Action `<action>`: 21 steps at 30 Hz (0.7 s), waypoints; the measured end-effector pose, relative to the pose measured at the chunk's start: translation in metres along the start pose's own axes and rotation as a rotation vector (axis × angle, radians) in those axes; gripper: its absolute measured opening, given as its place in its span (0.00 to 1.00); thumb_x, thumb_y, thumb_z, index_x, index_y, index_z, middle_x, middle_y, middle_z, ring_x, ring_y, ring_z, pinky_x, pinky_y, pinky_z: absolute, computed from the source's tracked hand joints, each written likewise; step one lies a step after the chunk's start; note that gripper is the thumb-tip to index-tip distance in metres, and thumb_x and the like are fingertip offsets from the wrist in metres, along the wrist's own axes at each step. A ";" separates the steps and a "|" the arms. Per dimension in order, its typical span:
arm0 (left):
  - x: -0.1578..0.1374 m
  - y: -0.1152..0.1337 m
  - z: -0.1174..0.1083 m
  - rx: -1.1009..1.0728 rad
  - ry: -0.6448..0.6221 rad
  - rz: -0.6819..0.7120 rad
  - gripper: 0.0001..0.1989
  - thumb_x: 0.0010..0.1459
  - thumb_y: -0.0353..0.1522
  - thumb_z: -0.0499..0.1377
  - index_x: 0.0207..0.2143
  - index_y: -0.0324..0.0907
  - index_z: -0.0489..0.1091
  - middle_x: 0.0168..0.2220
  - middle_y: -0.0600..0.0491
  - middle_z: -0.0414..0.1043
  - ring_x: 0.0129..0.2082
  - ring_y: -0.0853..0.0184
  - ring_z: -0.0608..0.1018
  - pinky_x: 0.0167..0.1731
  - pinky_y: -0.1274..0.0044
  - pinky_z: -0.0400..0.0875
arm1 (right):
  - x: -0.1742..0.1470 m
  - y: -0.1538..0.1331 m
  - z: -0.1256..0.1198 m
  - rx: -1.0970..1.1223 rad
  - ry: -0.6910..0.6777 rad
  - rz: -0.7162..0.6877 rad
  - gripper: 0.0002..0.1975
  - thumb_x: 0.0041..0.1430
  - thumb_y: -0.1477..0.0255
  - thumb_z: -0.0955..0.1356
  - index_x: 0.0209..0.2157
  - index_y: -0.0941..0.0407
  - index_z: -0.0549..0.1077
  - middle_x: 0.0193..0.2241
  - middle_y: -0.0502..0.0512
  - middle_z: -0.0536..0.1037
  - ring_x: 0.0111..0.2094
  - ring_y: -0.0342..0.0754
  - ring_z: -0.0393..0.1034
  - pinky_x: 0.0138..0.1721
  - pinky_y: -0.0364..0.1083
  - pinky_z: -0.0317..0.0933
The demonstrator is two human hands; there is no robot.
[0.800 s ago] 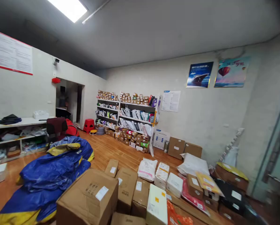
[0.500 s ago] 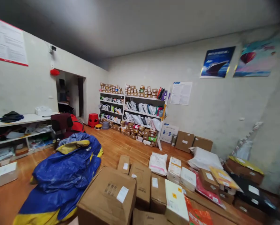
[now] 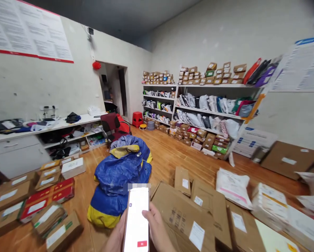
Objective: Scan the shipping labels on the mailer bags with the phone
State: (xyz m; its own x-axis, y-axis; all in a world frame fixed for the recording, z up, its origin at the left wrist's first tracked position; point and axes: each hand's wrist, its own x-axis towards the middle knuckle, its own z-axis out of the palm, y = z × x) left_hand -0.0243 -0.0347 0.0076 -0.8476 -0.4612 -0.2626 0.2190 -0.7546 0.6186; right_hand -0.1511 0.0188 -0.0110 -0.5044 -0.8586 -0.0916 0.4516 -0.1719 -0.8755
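A smartphone (image 3: 136, 224) with a lit, mostly white screen stands upright at the bottom middle of the head view. Along its left edge my left hand (image 3: 117, 233) is closed round it. My right hand (image 3: 157, 225) grips the right side, its thumb lying over the screen. Fingers behind the phone are hidden. Just right of the hands is a large cardboard box (image 3: 180, 213) with a white label. Beyond the phone lies a crumpled blue and yellow tarp (image 3: 120, 175) on the floor.
Parcels lie on the floor at left, among them a red box (image 3: 50, 196). More packages, such as a white bag (image 3: 233, 187), are at right. Shelves (image 3: 212, 112) full of parcels line the far wall. A maroon chair (image 3: 111, 124) stands by the white counter (image 3: 59, 126).
The view has swung left and down. Both hands and the phone have come into sight at the bottom; neither hand was visible before.
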 end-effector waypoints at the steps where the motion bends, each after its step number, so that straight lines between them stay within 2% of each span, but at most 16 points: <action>1: 0.014 0.013 0.001 0.013 -0.013 -0.022 0.24 0.51 0.44 0.63 0.50 0.47 0.71 0.51 0.55 0.73 0.51 0.62 0.74 0.47 0.76 0.71 | 0.018 -0.003 0.005 -0.012 0.021 -0.005 0.16 0.44 0.66 0.67 0.36 0.58 0.73 0.30 0.54 0.80 0.33 0.53 0.72 0.34 0.48 0.62; 4: 0.047 0.049 0.000 0.085 0.012 -0.072 0.26 0.55 0.46 0.58 0.54 0.45 0.67 0.49 0.50 0.74 0.43 0.62 0.77 0.35 0.77 0.74 | 0.067 -0.008 0.024 -0.062 0.079 -0.008 0.20 0.43 0.69 0.67 0.41 0.58 0.71 0.34 0.55 0.80 0.35 0.53 0.71 0.36 0.49 0.62; 8: 0.090 0.091 -0.021 0.193 0.075 -0.044 0.31 0.55 0.46 0.57 0.60 0.49 0.58 0.54 0.49 0.69 0.37 0.62 0.77 0.24 0.77 0.74 | 0.128 -0.007 0.046 -0.122 0.146 -0.016 0.21 0.39 0.72 0.67 0.40 0.58 0.71 0.34 0.55 0.80 0.35 0.55 0.72 0.37 0.50 0.63; 11: 0.128 0.122 -0.042 0.257 0.049 -0.092 0.33 0.56 0.50 0.54 0.62 0.50 0.54 0.54 0.47 0.69 0.36 0.61 0.77 0.22 0.76 0.74 | 0.171 -0.005 0.057 -0.128 0.198 -0.039 0.21 0.38 0.71 0.67 0.39 0.58 0.71 0.34 0.56 0.80 0.37 0.57 0.72 0.39 0.52 0.63; 15: 0.176 0.169 -0.060 0.285 -0.032 -0.225 0.34 0.57 0.52 0.50 0.60 0.44 0.58 0.49 0.43 0.73 0.36 0.60 0.78 0.21 0.77 0.75 | 0.224 -0.002 0.073 -0.096 0.223 -0.066 0.22 0.41 0.69 0.67 0.42 0.58 0.70 0.37 0.57 0.80 0.38 0.57 0.73 0.38 0.51 0.64; 17: 0.197 0.193 -0.068 0.310 -0.038 -0.236 0.34 0.56 0.51 0.52 0.61 0.46 0.55 0.52 0.43 0.70 0.37 0.58 0.78 0.21 0.77 0.75 | 0.250 0.000 0.082 -0.082 0.253 -0.076 0.21 0.42 0.68 0.68 0.42 0.57 0.69 0.37 0.57 0.80 0.37 0.56 0.73 0.38 0.51 0.64; 21: 0.232 0.237 -0.084 0.368 -0.023 -0.234 0.37 0.57 0.49 0.53 0.64 0.50 0.45 0.57 0.45 0.65 0.42 0.54 0.78 0.20 0.76 0.76 | 0.295 0.003 0.098 -0.039 0.288 -0.113 0.21 0.46 0.66 0.68 0.44 0.57 0.68 0.40 0.57 0.80 0.41 0.56 0.72 0.43 0.52 0.63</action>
State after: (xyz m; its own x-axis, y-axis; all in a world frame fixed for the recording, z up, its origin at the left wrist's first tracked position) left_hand -0.1288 -0.3600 0.0310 -0.8656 -0.2837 -0.4127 -0.1634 -0.6190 0.7682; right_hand -0.2263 -0.2827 0.0060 -0.7403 -0.6619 -0.1181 0.3546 -0.2351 -0.9050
